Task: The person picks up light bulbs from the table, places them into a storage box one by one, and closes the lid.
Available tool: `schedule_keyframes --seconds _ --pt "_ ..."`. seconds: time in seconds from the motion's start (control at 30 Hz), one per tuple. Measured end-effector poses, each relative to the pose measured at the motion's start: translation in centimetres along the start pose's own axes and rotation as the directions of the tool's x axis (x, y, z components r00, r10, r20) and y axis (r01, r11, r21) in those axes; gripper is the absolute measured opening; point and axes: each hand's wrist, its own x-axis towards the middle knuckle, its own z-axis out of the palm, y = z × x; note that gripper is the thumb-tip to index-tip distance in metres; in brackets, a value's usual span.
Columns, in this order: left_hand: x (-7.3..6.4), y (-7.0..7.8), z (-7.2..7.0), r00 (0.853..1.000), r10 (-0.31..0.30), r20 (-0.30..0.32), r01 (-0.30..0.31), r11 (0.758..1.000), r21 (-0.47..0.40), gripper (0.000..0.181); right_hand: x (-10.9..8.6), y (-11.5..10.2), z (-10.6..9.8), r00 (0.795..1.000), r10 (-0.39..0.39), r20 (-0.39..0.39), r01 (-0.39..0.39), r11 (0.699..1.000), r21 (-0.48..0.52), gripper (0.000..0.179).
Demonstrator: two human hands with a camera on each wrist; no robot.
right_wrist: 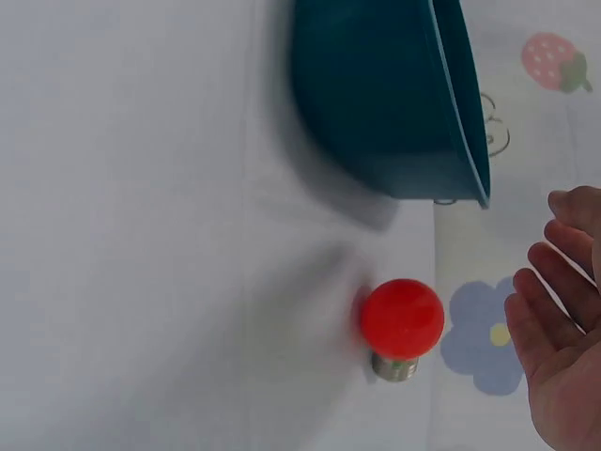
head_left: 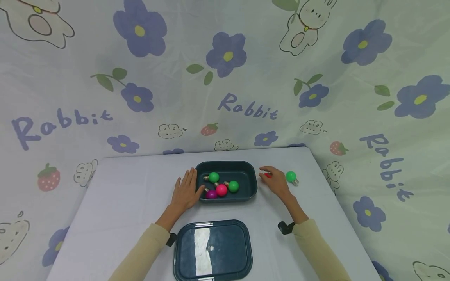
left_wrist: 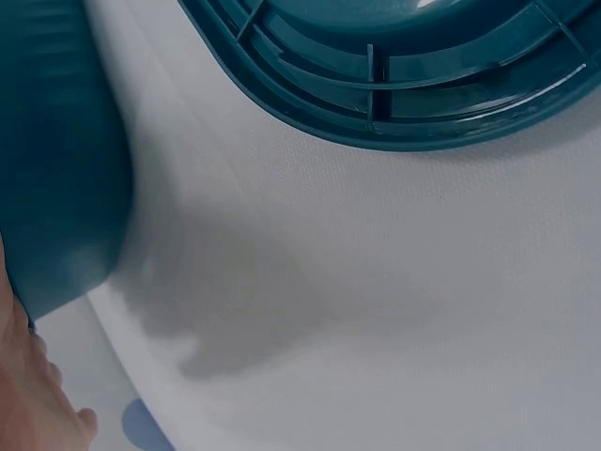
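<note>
My left hand (head_left: 185, 192) rests with straight fingers against the left side of a dark teal box (head_left: 255, 183), the thumb over its rim. In the box lie two green bulbs (head_left: 233, 186), a pink-red bulb (head_left: 221, 190) and a purple bulb (head_left: 211, 194). Right of the box, my right hand (head_left: 277, 182) is over a red bulb (right_wrist: 402, 319). Its fingers are spread and loosely bent, with a gap between them and the bulb in the right wrist view. The red bulb lies on the white tabletop, its metal base showing. Another green bulb (head_left: 291, 176) lies just right of that hand.
A dark teal lid (head_left: 228, 249) lies on the white table (head_left: 123, 203) in front of the box, between my forearms. A fabric (head_left: 253, 82) printed with flowers and rabbits hangs behind the table. Wrist cameras (head_left: 286, 228) sit at both cuffs.
</note>
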Motion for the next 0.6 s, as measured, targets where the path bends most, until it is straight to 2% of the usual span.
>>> schedule_keyframes --seconds 0.27,0.6 --pt "0.0 0.0 0.1 1.000 0.000 -0.010 0.000 1.000 0.005 0.079 -0.6 1.5 -0.7 1.000 0.029 -0.007 -0.028 0.997 0.078 0.031" --pt "0.0 0.0 0.1 1.000 0.005 -0.014 -0.005 1.000 -0.002 0.078 -0.8 2.7 -1.3 0.994 0.112 0.008 -0.113 0.991 0.070 0.036"
